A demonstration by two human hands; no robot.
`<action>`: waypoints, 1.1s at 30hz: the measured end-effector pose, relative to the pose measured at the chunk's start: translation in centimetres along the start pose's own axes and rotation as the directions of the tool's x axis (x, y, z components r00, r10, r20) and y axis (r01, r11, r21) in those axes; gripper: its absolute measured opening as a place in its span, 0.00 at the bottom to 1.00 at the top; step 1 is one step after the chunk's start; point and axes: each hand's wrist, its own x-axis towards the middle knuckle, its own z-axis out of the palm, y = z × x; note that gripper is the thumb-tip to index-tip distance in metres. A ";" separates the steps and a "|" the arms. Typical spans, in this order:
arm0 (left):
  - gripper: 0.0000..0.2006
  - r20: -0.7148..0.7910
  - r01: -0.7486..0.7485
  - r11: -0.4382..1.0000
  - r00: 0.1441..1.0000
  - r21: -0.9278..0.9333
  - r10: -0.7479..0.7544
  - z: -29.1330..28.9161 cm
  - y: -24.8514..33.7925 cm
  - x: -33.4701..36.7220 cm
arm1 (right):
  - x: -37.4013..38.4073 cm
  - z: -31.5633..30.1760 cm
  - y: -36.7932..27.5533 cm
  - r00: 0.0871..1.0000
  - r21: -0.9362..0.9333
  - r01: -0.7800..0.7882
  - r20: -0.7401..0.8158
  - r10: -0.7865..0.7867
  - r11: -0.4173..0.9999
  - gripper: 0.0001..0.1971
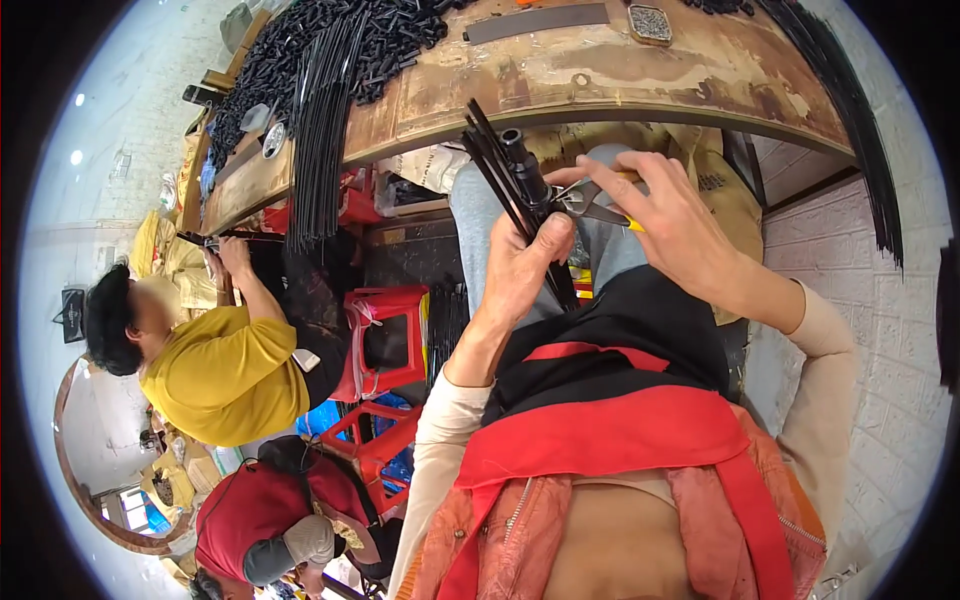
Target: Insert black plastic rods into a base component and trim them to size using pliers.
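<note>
Above my lap, my left hand [525, 260] is closed around thin black rods [484, 150] and a black stepped tube [522, 165]. The rods slant up and to the left past the tube, and their lower ends come out below my fist. My right hand [675, 210] grips pliers [603, 212] with yellow on the handle. Their metal jaws meet the work beside the tube, close to my left thumb. A small shiny metal piece or wire shows at the jaws, but I cannot make out its exact shape.
Ahead, the worn wooden table [430, 105] carries a heap of short black parts [270, 65], overhanging rod bundles [325, 130], a grey flat bar [537, 22] and a dish of small metal bits [650, 24]. At left sit two co-workers, one in a yellow top [225, 375], near red stools [385, 340].
</note>
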 end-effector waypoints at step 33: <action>0.29 0.148 -0.018 0.996 0.989 -0.090 0.031 -3.1 0.1 -0.3 | 2.1 -7.2 -1.0 0.880 0.110 0.044 0.465 -0.091 0.993 0.18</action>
